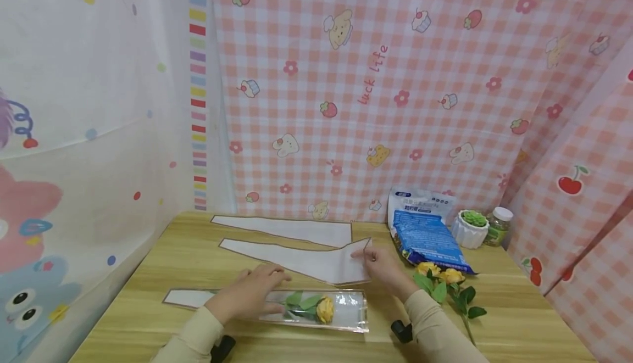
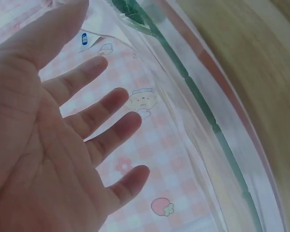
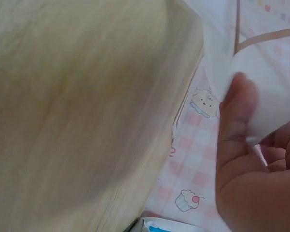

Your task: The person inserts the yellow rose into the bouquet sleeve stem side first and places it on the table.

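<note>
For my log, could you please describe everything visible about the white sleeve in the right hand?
The white sleeve looks like plastic or paper, brown-edged, tapering leftward. The right hand grips its wide, bent end; the narrow end lies on the table, between the rear sleeve and the rose-filled sleeve.

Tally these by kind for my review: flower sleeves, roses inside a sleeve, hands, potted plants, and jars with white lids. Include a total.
Flower sleeves: 3
Sleeved rose: 1
Hands: 2
Potted plant: 1
White-lidded jar: 1
Total: 8
</note>
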Demonstrator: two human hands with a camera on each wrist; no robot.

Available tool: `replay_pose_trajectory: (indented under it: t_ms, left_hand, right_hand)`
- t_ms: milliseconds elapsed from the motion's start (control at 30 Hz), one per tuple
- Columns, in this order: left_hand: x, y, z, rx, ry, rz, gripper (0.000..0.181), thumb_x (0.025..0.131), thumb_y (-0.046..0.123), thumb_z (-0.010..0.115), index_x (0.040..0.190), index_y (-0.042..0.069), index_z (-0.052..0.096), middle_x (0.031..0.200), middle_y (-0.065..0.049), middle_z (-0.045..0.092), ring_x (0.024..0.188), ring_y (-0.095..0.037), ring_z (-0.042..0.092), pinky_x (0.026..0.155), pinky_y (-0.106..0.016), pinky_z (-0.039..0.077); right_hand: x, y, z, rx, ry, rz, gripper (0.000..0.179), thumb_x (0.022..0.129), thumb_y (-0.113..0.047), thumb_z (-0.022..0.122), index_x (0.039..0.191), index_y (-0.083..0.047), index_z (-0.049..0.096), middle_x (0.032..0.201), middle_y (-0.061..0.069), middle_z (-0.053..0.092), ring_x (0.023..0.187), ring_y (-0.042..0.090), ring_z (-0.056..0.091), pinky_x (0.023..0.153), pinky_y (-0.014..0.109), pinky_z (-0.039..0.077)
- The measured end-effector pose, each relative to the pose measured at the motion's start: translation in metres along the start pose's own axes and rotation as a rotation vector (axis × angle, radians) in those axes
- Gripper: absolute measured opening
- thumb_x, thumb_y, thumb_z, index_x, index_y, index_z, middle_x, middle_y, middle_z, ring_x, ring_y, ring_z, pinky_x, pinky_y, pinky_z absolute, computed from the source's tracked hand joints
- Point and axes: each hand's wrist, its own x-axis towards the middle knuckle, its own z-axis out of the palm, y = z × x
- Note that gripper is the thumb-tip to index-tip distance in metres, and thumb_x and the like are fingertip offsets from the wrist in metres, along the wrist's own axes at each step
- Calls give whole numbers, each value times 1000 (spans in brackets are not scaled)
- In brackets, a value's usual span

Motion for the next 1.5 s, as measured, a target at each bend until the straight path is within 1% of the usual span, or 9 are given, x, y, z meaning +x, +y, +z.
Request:
replay_pose_trajectory:
  t_ms: [267, 433, 567, 767, 933, 1067, 1133, 1267, 1500]
  left_hand:
    - [15, -3, 3, 54, 124, 48, 65, 91, 34, 76, 146, 14, 50, 146, -14, 49, 134, -37, 47, 100, -71, 37]
    - [32, -5, 1, 105, 237, 22, 85, 81, 39, 84, 152, 15, 43, 146, -15, 50, 131, -39, 49, 97, -69, 39]
    - [46, -7, -1, 134, 314, -18, 114, 66, 46, 92, 157, 14, 31, 153, -16, 42, 137, -38, 43, 100, -69, 36]
    - [61, -10, 3, 123, 357, -5, 141, 55, 45, 96, 161, 13, 8, 162, -19, 23, 148, -37, 25, 108, -71, 26]
    - [68, -11, 7, 152, 432, 24, 138, 63, 33, 98, 161, 15, 3, 159, -17, 28, 146, -33, 31, 107, -70, 27]
    - [69, -12, 7, 141, 476, 20, 120, 67, 16, 94, 156, 12, 13, 142, -17, 44, 130, -35, 44, 100, -63, 32]
    - [68, -14, 5, 135, 473, 14, 112, 65, 12, 92, 152, 10, 22, 134, -16, 46, 123, -35, 46, 97, -60, 32]
    - [64, -20, 3, 207, 426, -13, 98, 65, 18, 93, 144, 9, 36, 123, -9, 47, 114, -29, 45, 96, -58, 31]
    - [56, -21, -7, 345, 390, -8, 91, 68, 26, 94, 142, 10, 44, 116, -6, 47, 111, -27, 46, 97, -60, 32]
  right_hand:
    - [3, 2, 6, -8, 28, -105, 28, 84, -3, 78, 112, -2, 72, 119, 16, 69, 106, 29, 64, 92, 43, 51]
    - [0, -8, 7, 52, -81, -207, 47, 87, -4, 75, 133, -5, 64, 140, 20, 58, 97, 19, 65, 82, 33, 55]
    - [-4, -21, 7, 165, -156, -220, 53, 91, -7, 72, 142, -7, 58, 145, 22, 51, 80, 10, 55, 67, 23, 49]
    - [-13, -38, 4, 339, -220, -214, 55, 92, -9, 71, 145, -11, 56, 144, 19, 51, 88, 14, 62, 73, 25, 53]
    - [-22, -45, -5, 532, -283, -189, 59, 92, -14, 74, 147, -10, 53, 111, 12, 62, 72, 13, 65, 64, 25, 55]
    - [-24, -45, -10, 655, -276, -170, 44, 94, -13, 72, 138, -14, 63, 116, 9, 61, 78, 16, 68, 68, 27, 58]
    - [-23, -42, -11, 611, -256, -202, 37, 97, -12, 68, 134, -9, 66, 132, 17, 57, 101, 19, 67, 85, 31, 57]
    - [-19, -33, -11, 306, -151, -278, 32, 100, -18, 63, 128, -3, 68, 138, 12, 62, 103, 11, 60, 83, 26, 49]
    - [-18, -30, -9, 20, -73, -277, 31, 95, -24, 71, 125, -18, 72, 82, 3, 65, 65, 15, 53, 58, 29, 47]
